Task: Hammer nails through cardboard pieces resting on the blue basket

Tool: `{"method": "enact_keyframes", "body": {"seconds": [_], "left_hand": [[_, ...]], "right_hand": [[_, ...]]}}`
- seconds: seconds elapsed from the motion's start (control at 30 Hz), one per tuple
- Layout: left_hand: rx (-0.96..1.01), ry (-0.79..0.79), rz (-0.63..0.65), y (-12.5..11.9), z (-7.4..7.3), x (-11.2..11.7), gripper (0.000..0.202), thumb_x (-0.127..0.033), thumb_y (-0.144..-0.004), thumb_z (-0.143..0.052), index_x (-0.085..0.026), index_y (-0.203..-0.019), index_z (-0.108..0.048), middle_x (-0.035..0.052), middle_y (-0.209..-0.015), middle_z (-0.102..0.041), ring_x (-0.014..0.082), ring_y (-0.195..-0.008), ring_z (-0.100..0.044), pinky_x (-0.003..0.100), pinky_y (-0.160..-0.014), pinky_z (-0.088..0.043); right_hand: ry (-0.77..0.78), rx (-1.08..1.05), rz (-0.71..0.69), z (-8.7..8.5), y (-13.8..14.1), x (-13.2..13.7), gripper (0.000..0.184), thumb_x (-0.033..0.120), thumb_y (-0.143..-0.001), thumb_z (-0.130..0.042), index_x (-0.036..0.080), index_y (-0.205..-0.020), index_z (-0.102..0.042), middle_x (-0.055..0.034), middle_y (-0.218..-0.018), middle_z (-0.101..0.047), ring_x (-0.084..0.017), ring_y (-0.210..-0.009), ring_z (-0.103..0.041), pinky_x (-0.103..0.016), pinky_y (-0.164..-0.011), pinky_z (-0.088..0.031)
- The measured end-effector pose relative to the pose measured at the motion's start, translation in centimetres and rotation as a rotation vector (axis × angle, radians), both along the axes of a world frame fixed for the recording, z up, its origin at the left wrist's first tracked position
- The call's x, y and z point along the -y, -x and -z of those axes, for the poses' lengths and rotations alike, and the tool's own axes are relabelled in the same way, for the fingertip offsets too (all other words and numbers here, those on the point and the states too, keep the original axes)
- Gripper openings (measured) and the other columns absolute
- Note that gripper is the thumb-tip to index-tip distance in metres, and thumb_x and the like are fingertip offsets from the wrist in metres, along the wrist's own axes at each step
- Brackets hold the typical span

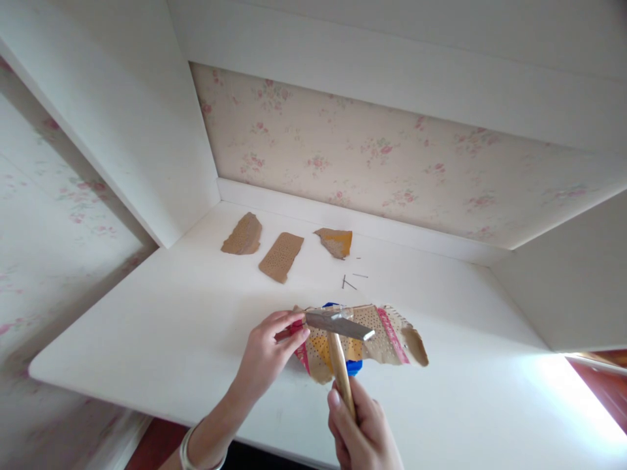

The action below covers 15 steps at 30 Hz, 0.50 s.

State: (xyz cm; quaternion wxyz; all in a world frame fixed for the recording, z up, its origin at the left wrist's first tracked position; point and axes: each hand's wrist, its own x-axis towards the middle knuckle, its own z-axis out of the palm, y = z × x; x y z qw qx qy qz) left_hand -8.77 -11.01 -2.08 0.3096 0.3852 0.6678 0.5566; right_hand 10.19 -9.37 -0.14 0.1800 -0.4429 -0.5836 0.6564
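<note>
My right hand [360, 421] is wrapped round the wooden handle of a hammer [341, 372]. Its grey metal head lies over a torn piece of cardboard [367, 326] full of small holes, with pink and yellow print. At the cardboard's left end, my left hand [274, 343] has thumb and forefinger pinched together, close to the hammer head. A thin dark thing, seemingly a nail, is between those fingertips, mostly hidden. Under the cardboard a blue object [353, 367] shows in part; its kind is hidden.
Several loose nails [349, 282] lie on the white table [171, 333] beyond the cardboard. Farther back rest three torn cardboard scraps: a holed one [243, 235], another holed one [281, 256] and a partly yellow one [337, 242]. White panels and a flowered wall [337, 153] enclose the back.
</note>
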Motion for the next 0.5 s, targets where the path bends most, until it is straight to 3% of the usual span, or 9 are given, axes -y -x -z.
{"method": "enact_keyframes", "body": {"seconds": [0.1,0.27,0.5], "left_hand": [[-0.143,0.054,0.044,-0.01,-0.27,-0.04,0.036,-0.043,-0.086,-0.064,-0.023,-0.116,-0.069,0.0047,-0.109,-0.072,0.0189,-0.094,-0.070,0.029,-0.085,-0.058],[-0.351,0.082,0.058,-0.19,-0.24,-0.13,0.037,-0.043,-0.089,-0.060,-0.026,-0.122,-0.066,0.0028,-0.116,-0.072,0.0197,-0.100,-0.070,0.027,-0.089,-0.055],[-0.403,-0.057,0.071,-0.12,0.44,-0.42,0.023,-0.031,-0.093,-0.055,-0.023,-0.103,-0.075,0.0028,-0.100,-0.077,0.0174,-0.090,-0.072,0.025,-0.085,-0.055]], "right_hand": [[-0.002,-0.006,0.013,0.27,0.06,-0.05,0.049,0.067,-0.087,-0.049,0.022,-0.072,-0.040,0.0122,-0.046,-0.032,-0.002,-0.034,-0.020,-0.015,-0.031,-0.015],[0.014,-0.019,0.049,0.53,-0.06,-0.08,0.050,0.069,-0.086,-0.049,0.022,-0.073,-0.042,0.0121,-0.047,-0.032,-0.002,-0.034,-0.020,-0.015,-0.031,-0.016],[0.017,-0.024,0.063,-0.25,0.01,-0.11,0.053,0.073,-0.083,-0.049,0.022,-0.071,-0.041,0.0115,-0.046,-0.032,-0.002,-0.036,-0.019,-0.015,-0.032,-0.013]]}}
